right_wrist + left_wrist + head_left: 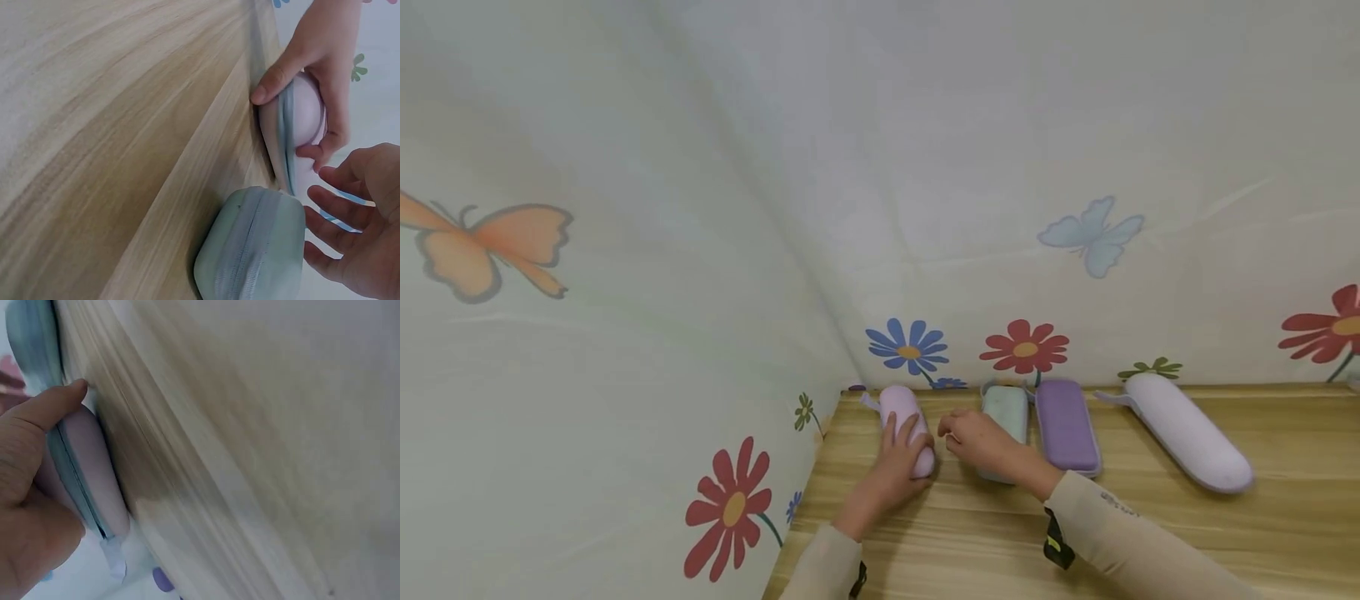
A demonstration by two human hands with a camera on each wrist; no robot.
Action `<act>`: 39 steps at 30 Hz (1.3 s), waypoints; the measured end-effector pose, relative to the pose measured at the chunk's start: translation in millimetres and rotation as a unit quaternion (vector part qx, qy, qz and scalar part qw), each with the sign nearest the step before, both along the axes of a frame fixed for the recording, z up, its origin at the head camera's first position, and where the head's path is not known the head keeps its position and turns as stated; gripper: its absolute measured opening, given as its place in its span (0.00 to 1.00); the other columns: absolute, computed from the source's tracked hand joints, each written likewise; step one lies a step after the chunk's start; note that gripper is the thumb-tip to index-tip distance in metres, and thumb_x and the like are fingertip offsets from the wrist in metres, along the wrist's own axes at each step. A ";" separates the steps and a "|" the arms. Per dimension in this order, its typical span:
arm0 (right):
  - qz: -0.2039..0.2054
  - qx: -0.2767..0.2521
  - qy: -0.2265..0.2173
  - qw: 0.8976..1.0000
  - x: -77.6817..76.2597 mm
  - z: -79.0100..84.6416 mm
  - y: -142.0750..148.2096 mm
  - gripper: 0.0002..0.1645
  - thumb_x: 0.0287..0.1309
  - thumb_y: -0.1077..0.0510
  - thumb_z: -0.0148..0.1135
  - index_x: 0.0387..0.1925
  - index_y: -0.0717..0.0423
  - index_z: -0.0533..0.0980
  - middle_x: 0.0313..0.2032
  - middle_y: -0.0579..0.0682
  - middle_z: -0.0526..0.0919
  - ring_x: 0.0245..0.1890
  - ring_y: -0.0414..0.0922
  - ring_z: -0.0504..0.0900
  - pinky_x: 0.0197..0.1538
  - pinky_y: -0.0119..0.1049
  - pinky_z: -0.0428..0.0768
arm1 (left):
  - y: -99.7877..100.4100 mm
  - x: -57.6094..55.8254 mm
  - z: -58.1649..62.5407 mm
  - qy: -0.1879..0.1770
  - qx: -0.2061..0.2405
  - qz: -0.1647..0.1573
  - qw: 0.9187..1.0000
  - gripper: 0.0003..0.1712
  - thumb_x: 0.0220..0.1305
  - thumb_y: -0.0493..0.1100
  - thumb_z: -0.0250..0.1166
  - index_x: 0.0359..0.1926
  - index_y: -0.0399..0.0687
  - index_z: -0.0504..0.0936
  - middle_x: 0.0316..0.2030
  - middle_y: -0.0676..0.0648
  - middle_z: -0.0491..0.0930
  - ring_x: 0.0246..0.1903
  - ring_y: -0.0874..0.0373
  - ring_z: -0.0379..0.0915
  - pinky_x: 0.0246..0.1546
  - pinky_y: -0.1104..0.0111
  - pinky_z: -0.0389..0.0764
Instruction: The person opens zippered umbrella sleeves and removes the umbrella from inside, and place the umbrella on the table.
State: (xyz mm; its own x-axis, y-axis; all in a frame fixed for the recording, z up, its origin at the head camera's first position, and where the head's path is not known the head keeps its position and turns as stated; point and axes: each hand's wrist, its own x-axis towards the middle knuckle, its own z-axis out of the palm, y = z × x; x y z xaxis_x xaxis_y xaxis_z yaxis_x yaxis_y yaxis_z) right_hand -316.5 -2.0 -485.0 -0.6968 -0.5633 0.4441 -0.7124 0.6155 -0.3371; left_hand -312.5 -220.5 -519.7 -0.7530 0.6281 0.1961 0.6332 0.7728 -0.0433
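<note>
A pale pink zip-up glasses case [897, 403] with a small strap stands in the back left corner of the table. My left hand [895, 468] grips it from above, thumb on one side and fingers on the other. The grey-blue zip [288, 131] along its edge shows in the right wrist view. My right hand [983, 440] hovers over the left part of a mint green glasses case [1009, 403], fingers loosely bent and holding nothing. Just right of the green case lies a purple one [1066, 425], its front edge near my right wrist.
A longer pale lilac case [1191, 433] lies slanted farther right, strap toward the back. Under everything is a wood-grain table [1285, 533]. White sheeting [955, 167] printed with flowers and butterflies rises behind it and along its left side.
</note>
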 end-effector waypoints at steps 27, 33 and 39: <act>0.003 0.010 -0.060 0.998 -2.4 -17.6 -24.6 0.11 0.61 0.67 0.62 0.45 0.63 0.82 0.40 0.55 0.85 0.40 0.50 0.85 0.44 0.45 0.84 | -39.1 -1.5 28.7 -0.102 0.149 0.050 0.982 0.40 0.45 0.49 0.85 0.56 0.50 0.73 0.74 0.30 0.55 0.65 0.30 0.65 0.60 0.44 0.74; -0.006 -0.001 -0.083 0.996 -1.0 -18.9 -34.2 0.16 0.62 0.67 0.62 0.51 0.65 0.79 0.42 0.57 0.85 0.43 0.51 0.85 0.46 0.47 0.83 | -47.2 4.7 28.9 -0.111 0.163 0.064 0.978 0.35 0.46 0.45 0.84 0.52 0.51 0.74 0.73 0.28 0.54 0.62 0.30 0.67 0.56 0.45 0.78; -0.006 0.012 -0.048 0.999 -0.4 -18.4 -38.4 0.11 0.60 0.66 0.62 0.45 0.64 0.80 0.35 0.53 0.81 0.36 0.48 0.82 0.38 0.44 0.81 | -53.5 10.1 32.2 -0.122 0.204 0.106 0.966 0.36 0.47 0.42 0.84 0.50 0.47 0.68 0.72 0.26 0.54 0.56 0.31 0.71 0.48 0.46 0.81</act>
